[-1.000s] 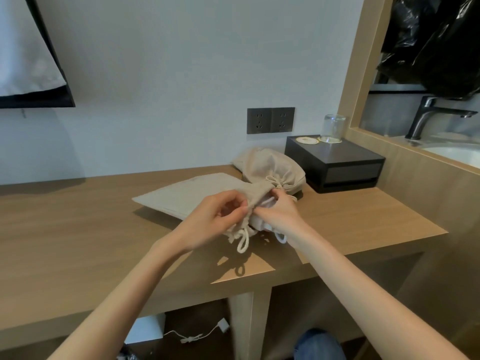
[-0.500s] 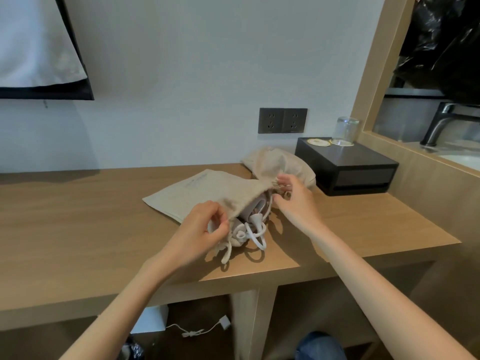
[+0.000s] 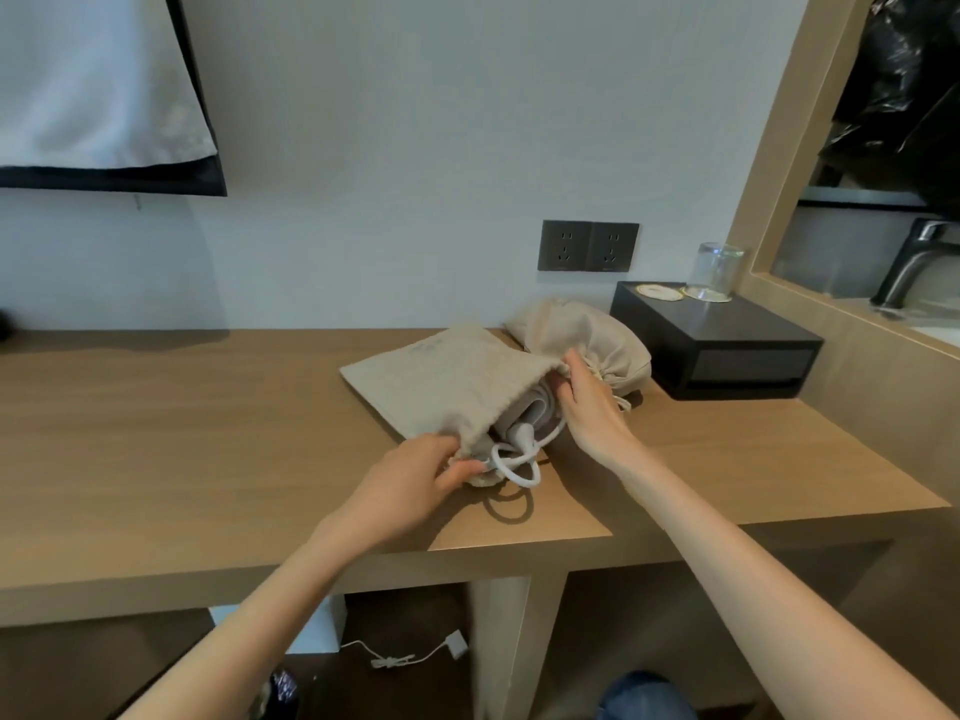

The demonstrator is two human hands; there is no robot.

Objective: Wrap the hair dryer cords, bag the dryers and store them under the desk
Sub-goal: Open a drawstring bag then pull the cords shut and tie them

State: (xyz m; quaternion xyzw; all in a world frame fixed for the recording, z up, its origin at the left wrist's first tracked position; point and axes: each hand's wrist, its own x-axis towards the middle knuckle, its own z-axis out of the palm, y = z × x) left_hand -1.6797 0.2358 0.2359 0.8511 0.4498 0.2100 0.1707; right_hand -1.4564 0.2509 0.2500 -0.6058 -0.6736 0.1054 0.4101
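Near the middle of the frame, on the wooden surface [image 3: 208, 433], a beige drawstring bag [image 3: 441, 381] is laid flat with its mouth turned toward the lower right. The mouth is held open by both hands. Its near corner is pinched between the thumb and curled fingers of the left hand [image 3: 415, 475]. Its far corner, higher in the frame, is gripped by the fingers and thumb of the right hand [image 3: 587, 402]. Inside the opening a pale hair dryer [image 3: 530, 413] is seen, only partly uncovered. Its white cord [image 3: 514, 467] is spilled out in a loop onto the surface between the two hands, and the plug is laid against the dryer.

Just behind the right hand, toward the upper right, a second bag [image 3: 587, 340] of the same cloth is set, full and drawn closed at its neck. Whether it touches the open bag cannot be told. Right of it a black box [image 3: 717, 345] is placed by the wall, and a clear glass [image 3: 719, 270] is stood on top. Two dark wall sockets [image 3: 589, 246] are mounted above the bags. At the right edge a faucet [image 3: 914, 257] is partly shown. Under the surface, low in the frame, a white cable [image 3: 415, 654] is left on the floor.
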